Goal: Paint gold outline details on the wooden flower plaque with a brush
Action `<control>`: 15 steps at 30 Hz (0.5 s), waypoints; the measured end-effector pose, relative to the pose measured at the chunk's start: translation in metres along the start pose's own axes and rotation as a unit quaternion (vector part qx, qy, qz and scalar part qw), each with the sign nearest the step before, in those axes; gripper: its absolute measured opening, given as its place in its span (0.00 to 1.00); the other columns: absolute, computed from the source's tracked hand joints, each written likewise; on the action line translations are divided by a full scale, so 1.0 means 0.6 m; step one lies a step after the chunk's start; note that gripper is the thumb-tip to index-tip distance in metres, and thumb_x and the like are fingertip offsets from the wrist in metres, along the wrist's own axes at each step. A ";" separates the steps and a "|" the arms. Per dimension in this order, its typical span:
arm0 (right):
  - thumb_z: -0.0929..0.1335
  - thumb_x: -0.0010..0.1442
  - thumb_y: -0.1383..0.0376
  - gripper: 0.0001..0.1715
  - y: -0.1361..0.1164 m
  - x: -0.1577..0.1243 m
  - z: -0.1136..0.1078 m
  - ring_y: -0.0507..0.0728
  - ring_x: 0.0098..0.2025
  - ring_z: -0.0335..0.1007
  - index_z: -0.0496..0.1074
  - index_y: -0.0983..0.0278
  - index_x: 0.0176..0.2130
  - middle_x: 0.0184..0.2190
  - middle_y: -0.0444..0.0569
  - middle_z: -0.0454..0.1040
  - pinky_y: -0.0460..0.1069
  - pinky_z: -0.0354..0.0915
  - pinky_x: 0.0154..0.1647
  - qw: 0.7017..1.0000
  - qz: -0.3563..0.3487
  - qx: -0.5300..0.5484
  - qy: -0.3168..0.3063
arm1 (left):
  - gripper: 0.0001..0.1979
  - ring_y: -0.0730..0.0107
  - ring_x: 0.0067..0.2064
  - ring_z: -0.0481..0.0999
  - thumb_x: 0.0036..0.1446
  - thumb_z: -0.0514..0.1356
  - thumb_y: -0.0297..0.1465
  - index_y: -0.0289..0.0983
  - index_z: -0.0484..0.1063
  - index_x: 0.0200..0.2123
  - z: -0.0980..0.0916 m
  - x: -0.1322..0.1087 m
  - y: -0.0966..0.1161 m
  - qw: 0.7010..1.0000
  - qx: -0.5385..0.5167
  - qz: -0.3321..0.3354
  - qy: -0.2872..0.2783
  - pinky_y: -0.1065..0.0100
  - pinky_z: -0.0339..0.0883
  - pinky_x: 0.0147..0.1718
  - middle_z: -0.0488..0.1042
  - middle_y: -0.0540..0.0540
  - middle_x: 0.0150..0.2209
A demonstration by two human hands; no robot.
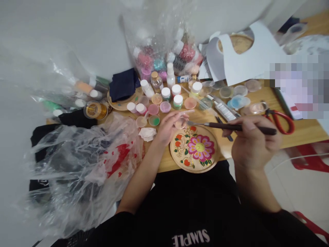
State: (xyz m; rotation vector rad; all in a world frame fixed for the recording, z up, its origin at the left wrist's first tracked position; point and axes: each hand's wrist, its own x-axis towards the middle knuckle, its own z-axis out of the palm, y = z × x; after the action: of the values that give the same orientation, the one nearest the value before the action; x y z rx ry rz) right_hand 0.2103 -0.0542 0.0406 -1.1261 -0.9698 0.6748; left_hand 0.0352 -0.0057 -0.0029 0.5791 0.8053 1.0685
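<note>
Between the fingers of my left hand [168, 127] is a small clear plastic cup [180, 123], tilted, with a pale substance inside. My right hand [253, 142] is closed around the dark handle of a thin palette knife [226, 126]. Its metal tip reaches to the rim of the cup. Just below the cup lies a round wooden board [177, 160] bearing a gold-outlined design: a large pink flower with a yellow centre, small orange shapes and green leaves. My left hand hovers over its upper left edge.
Small cups of coloured material, among them a green one [154, 120], and white-capped jars [178, 102] crowd the table's back. Red-handled pliers [282, 121] and a white tube [223, 108] lie rightward. A crumpled tissue [147, 134] and plastic bags [77, 171] lie left.
</note>
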 end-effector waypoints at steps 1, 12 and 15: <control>0.71 0.58 0.60 0.08 0.001 -0.001 0.003 0.51 0.20 0.69 0.76 0.60 0.28 0.22 0.41 0.73 0.49 0.66 0.23 1.000 0.001 -0.016 -0.018 | 0.10 0.73 0.31 0.75 0.48 0.67 0.36 0.34 0.76 0.28 0.000 0.000 0.000 1.000 0.000 0.002 0.000 0.71 0.65 0.28 0.79 0.46 0.32; 0.67 0.63 0.66 0.09 0.028 -0.002 0.020 0.49 0.22 0.69 0.75 0.61 0.30 0.20 0.40 0.72 0.47 0.64 0.26 0.991 0.019 -0.082 -0.101 | 0.10 0.71 0.32 0.75 0.47 0.68 0.36 0.35 0.75 0.29 -0.004 0.001 -0.008 1.000 0.010 0.006 0.007 0.69 0.67 0.29 0.78 0.47 0.32; 0.67 0.63 0.66 0.10 0.030 -0.001 0.019 0.49 0.21 0.68 0.75 0.60 0.30 0.19 0.40 0.71 0.47 0.64 0.26 0.993 0.016 -0.077 -0.093 | 0.09 0.71 0.32 0.75 0.48 0.68 0.36 0.35 0.76 0.29 -0.003 0.001 -0.007 1.000 0.013 0.006 0.008 0.69 0.66 0.29 0.78 0.47 0.31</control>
State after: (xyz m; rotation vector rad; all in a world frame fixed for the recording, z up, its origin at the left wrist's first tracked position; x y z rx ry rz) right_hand 0.2005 -0.0442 0.0249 -1.2316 -1.1802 0.7515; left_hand 0.0359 -0.0066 -0.0074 0.5986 0.8317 1.0753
